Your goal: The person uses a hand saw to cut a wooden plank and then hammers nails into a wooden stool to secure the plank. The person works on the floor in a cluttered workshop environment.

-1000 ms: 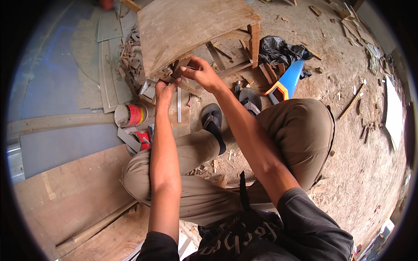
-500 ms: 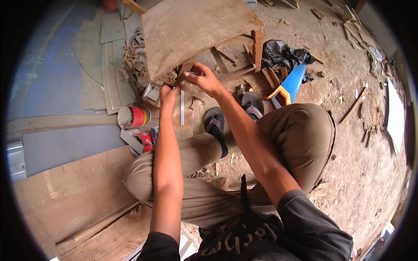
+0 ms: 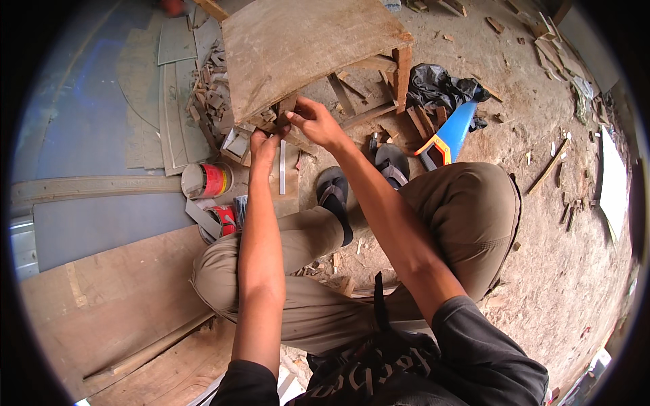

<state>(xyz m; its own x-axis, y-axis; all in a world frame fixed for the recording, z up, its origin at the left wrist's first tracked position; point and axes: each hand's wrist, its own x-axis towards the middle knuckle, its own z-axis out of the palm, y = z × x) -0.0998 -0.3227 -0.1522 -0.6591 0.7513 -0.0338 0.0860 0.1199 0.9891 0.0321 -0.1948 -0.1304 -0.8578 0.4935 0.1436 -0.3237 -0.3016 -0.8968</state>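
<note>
Two round metal tins lie on the floor left of the knee: a red-and-yellow-labelled one (image 3: 207, 180) and a red-labelled one (image 3: 220, 220).

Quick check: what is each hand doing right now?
Left hand: closed on a small wood piece at the wooden stool edge.
Right hand: pinching the same wood piece.

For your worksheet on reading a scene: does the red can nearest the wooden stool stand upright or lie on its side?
On its side: the red can shows its round pale end facing left and its red wall lying along the ground, left of the left hand.
</note>
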